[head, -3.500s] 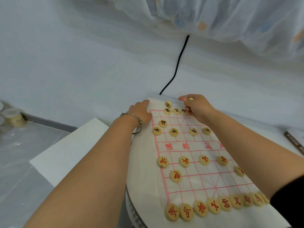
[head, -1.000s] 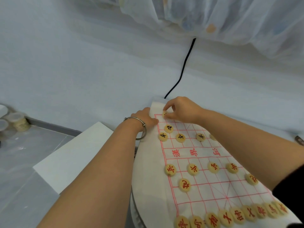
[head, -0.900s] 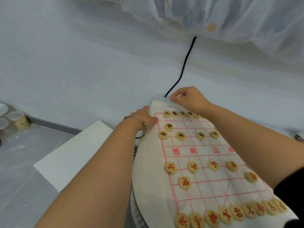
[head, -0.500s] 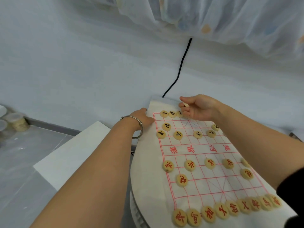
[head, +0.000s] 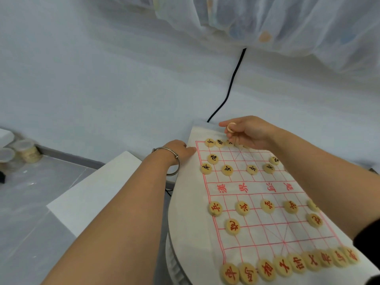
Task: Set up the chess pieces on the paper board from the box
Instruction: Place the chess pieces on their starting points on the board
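Your right hand (head: 250,134) pinches 1 piece (head: 230,127) over the far edge of the paper board (head: 185,212); set it flat on the next far-row crossing (left hand (head: 176,149) rests open, pinning the left edge).

Tan chess pieces (head: 232,227) bear red characters near, seemingly black ones far; the cream paper board (head: 186,204) has red gridlines.

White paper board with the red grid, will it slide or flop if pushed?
Probably floppy: the white paper board looks thin. Likely slides easily; the left hand presses its edge, seemingly steadying it while the right hand pinches a round wooden piece.
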Demonstrator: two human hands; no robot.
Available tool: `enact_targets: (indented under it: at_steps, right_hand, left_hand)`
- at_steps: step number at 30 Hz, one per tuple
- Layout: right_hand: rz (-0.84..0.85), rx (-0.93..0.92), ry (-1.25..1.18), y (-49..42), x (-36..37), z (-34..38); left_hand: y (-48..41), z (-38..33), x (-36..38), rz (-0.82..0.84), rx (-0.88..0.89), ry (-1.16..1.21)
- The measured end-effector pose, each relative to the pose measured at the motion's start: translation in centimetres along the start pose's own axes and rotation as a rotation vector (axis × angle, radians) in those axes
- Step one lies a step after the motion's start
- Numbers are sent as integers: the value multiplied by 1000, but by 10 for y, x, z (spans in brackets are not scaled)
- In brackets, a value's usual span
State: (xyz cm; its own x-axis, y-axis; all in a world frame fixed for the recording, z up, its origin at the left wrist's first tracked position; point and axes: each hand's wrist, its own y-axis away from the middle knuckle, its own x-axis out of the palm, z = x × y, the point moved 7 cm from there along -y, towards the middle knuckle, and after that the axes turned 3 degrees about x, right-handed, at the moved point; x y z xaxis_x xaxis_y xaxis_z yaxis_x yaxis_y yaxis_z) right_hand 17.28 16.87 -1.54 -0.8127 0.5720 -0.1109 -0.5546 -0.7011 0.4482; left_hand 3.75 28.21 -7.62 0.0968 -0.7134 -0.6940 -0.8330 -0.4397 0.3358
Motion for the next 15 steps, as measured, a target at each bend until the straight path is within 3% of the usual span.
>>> enact_targets:
  at_steps: [5, 10, 15]
  right_hand:
    - [-152, -207, 313, -2, 11, 20]
    - [-233, -281, 681, -12, 43, 21]
    - [-266, -302, 797, -23, 57, 17]
  left_hand:
    - [0, 1, -1, -18, 7, 29]
    - [0, 3, -1, -21, 16, 78]
    - [-2, 7, -3, -28, 16, 107]
